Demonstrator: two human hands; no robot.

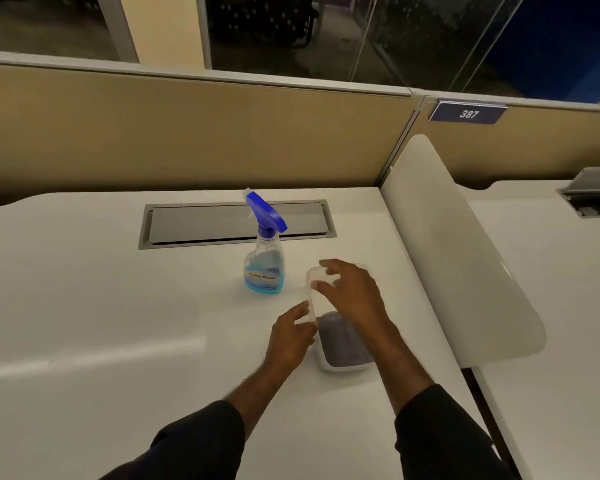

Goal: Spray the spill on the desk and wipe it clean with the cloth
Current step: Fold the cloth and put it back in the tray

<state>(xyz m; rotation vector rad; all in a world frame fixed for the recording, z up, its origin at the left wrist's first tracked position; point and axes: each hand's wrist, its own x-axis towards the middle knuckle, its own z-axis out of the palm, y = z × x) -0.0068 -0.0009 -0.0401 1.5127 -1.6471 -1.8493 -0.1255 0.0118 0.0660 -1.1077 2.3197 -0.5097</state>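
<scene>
Sign [468,114]: "387", upper right
Bottle [265,261]: blue spray bottle, label blurred, mid-frame on desk [83,289]
Cloth [343,341]: dark, in clear tub [343,367]
Left hand [291,337], right hand [352,292]: pinching clear lid [314,277]

I can read the white number 387 on the dark blue sign [468,113] on the tan wall. My clear spray bottle with the blue top [264,268] has a label, but its words are too blurry.
</scene>
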